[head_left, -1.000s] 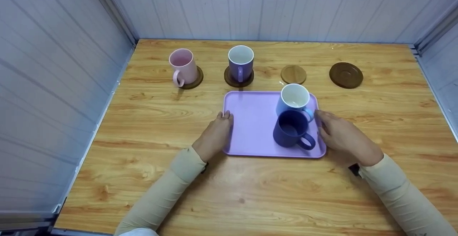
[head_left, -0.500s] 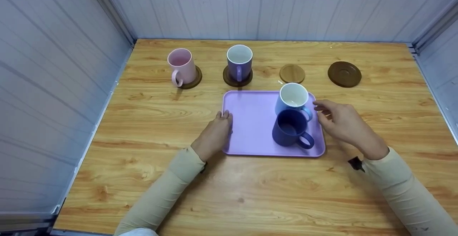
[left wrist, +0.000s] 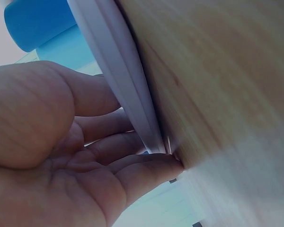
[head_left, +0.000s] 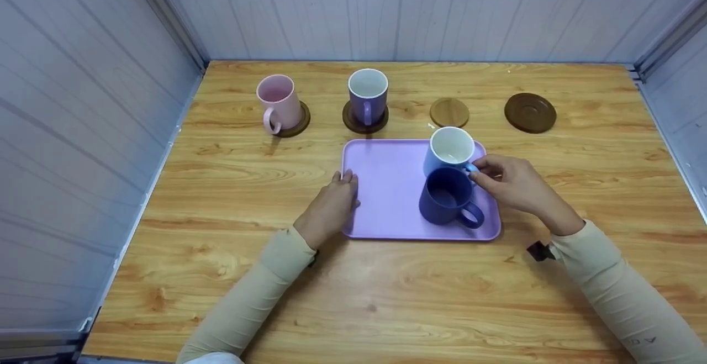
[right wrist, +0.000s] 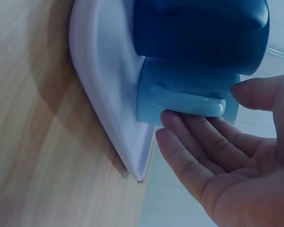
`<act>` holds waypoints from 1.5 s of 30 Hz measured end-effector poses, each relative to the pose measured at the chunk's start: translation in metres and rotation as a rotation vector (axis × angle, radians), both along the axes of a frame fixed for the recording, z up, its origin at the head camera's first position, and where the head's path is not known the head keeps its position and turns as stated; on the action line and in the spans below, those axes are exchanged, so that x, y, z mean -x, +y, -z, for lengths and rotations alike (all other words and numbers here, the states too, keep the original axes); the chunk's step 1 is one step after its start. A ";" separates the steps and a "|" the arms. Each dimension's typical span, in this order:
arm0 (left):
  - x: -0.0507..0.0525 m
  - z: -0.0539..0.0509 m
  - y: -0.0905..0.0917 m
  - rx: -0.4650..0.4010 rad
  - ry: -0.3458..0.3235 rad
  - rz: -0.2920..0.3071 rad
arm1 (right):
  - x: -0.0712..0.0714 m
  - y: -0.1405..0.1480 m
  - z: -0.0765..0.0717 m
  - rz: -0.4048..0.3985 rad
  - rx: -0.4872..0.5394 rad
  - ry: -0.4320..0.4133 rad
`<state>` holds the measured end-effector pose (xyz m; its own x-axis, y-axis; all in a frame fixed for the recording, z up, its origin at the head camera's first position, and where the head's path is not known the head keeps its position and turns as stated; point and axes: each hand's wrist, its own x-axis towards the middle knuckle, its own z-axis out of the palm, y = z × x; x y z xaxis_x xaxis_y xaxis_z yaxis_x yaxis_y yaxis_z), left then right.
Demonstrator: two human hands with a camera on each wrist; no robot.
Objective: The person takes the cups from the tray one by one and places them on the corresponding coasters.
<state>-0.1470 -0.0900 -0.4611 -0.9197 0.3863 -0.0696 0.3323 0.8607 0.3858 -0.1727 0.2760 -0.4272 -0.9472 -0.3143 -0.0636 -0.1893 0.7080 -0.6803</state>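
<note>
A purple tray (head_left: 389, 187) lies on the table, carrying a light blue mug (head_left: 433, 162) with a white inside and, in front of it, a dark blue mug (head_left: 439, 204). My left hand (head_left: 330, 209) holds the tray's left rim; the left wrist view shows thumb and fingers at the tray edge (left wrist: 118, 71). With thumb and fingers, my right hand (head_left: 513, 184) pinches the handle of the light blue mug. In the right wrist view, the fingertips lie along that handle (right wrist: 187, 101) and the thumb is near the mug's rim.
Behind the tray, a pink mug (head_left: 284, 111) and a purple mug (head_left: 369, 104) stand on dark round coasters. To their right lie a light wooden coaster (head_left: 449, 112) and a dark brown coaster (head_left: 530, 112). Panel walls border the table's back and sides.
My right hand has left the tray's right rim, risen slightly and moved left onto the light blue mug's handle. The left hand stays at the tray's left rim.
</note>
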 end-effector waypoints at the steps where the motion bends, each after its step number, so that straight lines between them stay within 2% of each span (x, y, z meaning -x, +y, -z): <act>1: 0.000 0.000 0.000 0.000 0.005 0.002 | 0.000 0.000 0.001 0.003 0.007 0.003; 5: -0.001 0.001 -0.001 0.001 0.029 0.015 | 0.000 -0.001 0.007 0.017 0.069 0.000; 13: 0.000 -0.001 -0.001 -0.002 0.015 0.007 | 0.000 0.000 0.014 0.020 0.160 -0.034; 23: -0.001 0.001 0.000 0.017 0.006 -0.006 | 0.000 -0.002 0.013 -0.009 0.157 -0.047; 33: 0.001 0.000 0.001 0.009 0.008 0.003 | 0.000 -0.001 0.016 -0.016 0.143 0.029; 45: 0.001 0.001 0.000 0.009 0.019 0.013 | -0.003 -0.003 0.016 0.031 0.143 0.047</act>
